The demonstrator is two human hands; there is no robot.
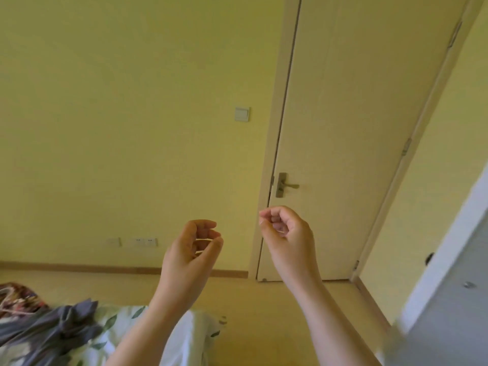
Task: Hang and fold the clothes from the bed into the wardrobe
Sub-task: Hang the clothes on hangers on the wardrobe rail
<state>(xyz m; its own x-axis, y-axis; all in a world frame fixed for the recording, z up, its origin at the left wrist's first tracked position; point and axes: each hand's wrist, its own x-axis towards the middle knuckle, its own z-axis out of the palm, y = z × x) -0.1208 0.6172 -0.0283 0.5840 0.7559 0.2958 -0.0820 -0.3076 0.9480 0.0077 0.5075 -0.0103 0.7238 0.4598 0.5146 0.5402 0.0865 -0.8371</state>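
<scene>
Yellow wall [132, 101], cream door [343, 128] shut, light switch [242, 114], wooden skirting [79, 268].

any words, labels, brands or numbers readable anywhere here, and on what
None: no text can be read in this view.
light switch: plain plate, no marking shows.
wall sockets: too small to show any label.
door handle: no brand visible.
grey garment: no tag or print in view.
leaf-print sheet: pattern only, no words.
</scene>
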